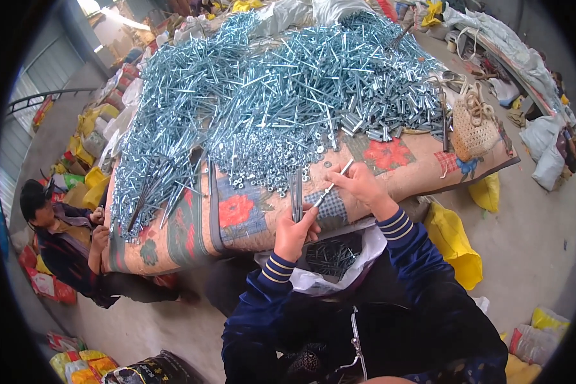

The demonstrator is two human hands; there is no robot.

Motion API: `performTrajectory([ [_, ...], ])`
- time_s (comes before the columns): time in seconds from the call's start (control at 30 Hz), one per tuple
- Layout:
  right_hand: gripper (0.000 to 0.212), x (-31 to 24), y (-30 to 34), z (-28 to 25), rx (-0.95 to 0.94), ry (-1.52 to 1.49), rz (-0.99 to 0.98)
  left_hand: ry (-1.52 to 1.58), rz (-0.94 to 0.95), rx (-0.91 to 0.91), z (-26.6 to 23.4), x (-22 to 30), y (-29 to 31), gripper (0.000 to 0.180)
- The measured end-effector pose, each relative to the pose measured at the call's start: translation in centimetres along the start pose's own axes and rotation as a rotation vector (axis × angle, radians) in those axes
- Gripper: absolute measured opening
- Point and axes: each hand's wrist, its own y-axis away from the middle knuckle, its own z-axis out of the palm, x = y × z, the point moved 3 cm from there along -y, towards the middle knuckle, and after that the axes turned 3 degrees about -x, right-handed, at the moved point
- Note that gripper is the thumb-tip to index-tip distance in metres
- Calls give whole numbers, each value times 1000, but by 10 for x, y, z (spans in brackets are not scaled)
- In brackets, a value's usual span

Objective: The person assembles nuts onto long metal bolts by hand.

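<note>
This is a workshop or small warehouse where metal parts get sorted by hand. A huge pile of shiny bolts (262, 96) and small nuts (262, 160) covers a table with a flowered cloth (237, 214). Full sacks (86, 153) sit on the bare concrete floor (525, 237). Another person (64, 243) sits at the table.

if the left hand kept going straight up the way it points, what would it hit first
Probably the spread of small nuts on the quilt, just beyond the bolts that the left hand holds upright; depth is hard to judge here.
</note>
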Motion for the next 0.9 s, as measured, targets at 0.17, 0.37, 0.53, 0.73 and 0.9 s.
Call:
performTrajectory([
  [0.17,30,26,-18,-6,29,445,-124,93,7,60,-11,-10,-13,24],
  [0.37,27,29,-29,4,-9,554,310,102,122,32,-29,-8,-13,22],
  [0.53,33,30,-25,27,-117,353,257,181,147,72,-40,-19,-6,21],
  [0.73,27,30,-20,41,175,188,-50,189,136,107,-39,-23,0,21],
  [0.9,30,39,-23,41,138,442,49,185,140,90,-38,-20,0,21],
])
